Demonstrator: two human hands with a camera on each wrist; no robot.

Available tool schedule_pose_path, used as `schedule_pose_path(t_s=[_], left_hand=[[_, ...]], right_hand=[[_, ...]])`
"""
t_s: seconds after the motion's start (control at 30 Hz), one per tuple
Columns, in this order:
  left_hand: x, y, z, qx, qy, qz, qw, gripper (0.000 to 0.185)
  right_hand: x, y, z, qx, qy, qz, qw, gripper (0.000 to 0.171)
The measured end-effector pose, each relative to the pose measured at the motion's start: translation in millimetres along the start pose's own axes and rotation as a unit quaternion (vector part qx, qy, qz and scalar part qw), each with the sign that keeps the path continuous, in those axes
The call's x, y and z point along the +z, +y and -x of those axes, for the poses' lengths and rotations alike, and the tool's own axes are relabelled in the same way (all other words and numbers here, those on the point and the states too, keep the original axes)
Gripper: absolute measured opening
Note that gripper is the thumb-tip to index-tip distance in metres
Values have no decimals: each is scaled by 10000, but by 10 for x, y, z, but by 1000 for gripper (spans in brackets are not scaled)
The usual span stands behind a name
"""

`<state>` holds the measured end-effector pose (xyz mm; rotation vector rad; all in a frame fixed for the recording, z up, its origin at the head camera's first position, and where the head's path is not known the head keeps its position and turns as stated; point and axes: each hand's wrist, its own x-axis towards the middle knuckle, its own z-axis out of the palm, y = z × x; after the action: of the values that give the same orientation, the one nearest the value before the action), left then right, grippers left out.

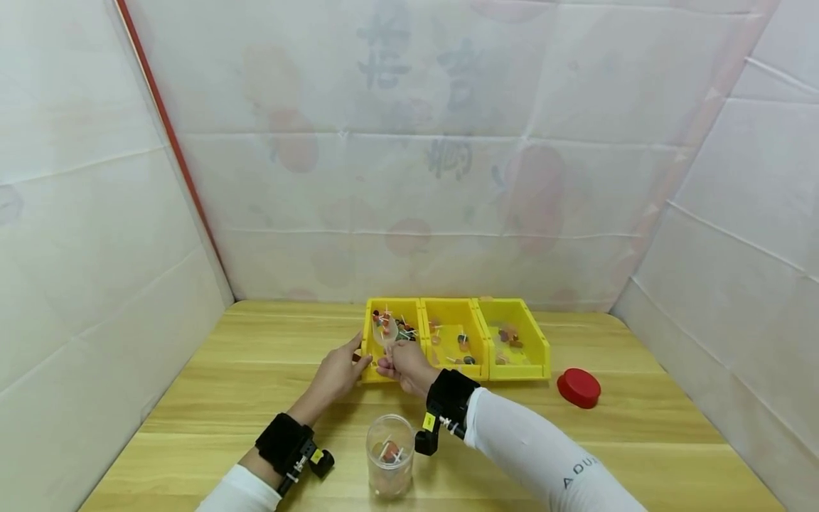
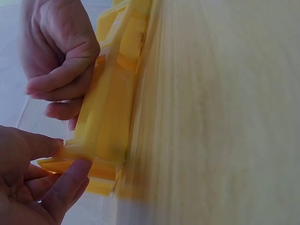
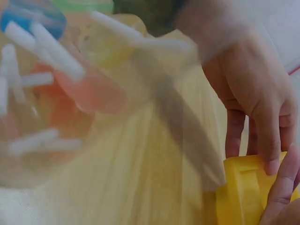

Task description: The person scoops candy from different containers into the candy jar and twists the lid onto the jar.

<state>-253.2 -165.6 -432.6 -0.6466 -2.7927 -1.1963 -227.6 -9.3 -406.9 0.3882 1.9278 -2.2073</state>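
Three yellow bins stand in a row; the left bin [image 1: 377, 355] holds several small lollipops [image 1: 390, 323] with white sticks. My left hand [image 1: 345, 366] pinches that bin's front left corner [image 2: 77, 152] between thumb and fingers. Over the bin's front edge, my right hand [image 1: 395, 361] curls round the handle of a clear plastic spoon [image 1: 386, 334]. The blurred right wrist view shows the spoon's bowl [image 3: 70, 89] with several lollipops in it and the left hand [image 3: 253, 103] on the bin corner [image 3: 239, 192]. The right hand [image 2: 58, 56] appears curled above the bin rim in the left wrist view.
A clear jar [image 1: 390, 455] with a few lollipops inside stands near the table's front edge, between my forearms. Its red lid [image 1: 579, 387] lies to the right. The middle bin [image 1: 456, 348] and right bin [image 1: 521, 348] hold a few sweets. White sheets wall in the wooden table.
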Motion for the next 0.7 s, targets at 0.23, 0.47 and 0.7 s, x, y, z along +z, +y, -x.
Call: schedule_pose_path(t_s=[0.23,0.47,0.7], left_hand=[[-25,4,-7,-32,-73,85,9999,61],[-23,0,-9,-102,-132,113,9998,61],[-15,-20,-11,-60,-146,162,9997,62]], right_hand=[[16,32,-2,-54,91,-311,9995,25],[20,72,-5,-123,135,-613,9979,36],[-2,104,3,-218,34,-843,9962,37]])
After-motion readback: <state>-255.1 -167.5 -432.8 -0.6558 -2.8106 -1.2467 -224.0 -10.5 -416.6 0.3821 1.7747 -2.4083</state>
